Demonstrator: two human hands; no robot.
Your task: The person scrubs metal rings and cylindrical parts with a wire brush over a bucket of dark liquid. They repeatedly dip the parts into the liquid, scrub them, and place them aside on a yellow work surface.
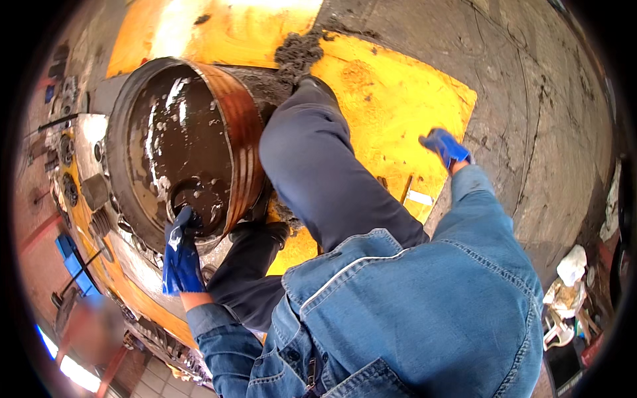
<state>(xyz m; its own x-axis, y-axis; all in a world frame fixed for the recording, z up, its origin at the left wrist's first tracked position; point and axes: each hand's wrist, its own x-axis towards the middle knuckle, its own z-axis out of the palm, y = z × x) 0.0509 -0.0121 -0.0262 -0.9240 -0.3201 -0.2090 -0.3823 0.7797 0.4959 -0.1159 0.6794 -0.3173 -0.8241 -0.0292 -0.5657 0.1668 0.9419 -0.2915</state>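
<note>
A large rust-brown metal drum [244,126] stands at the left, holding murky brown liquid [189,132] with shiny patches and pale floating bits. My left hand [182,255], in a blue glove, reaches over the drum's near rim. Its fingers are closed on the edge of a round dark-rimmed container [174,194], which sits low in the liquid; its lower part is hidden. Out to the right, over a yellow sheet [398,86], hangs my right hand [448,147] in another blue glove. It looks slightly smeared, and nothing shows in it.
My leg [312,146] is beside the drum. Dark sludge [296,56] is heaped on the floor beyond my foot. Another yellow sheet [225,30] lies at the far left. Metal parts [70,189] line the left side, and a white chair [559,331] stands at the right.
</note>
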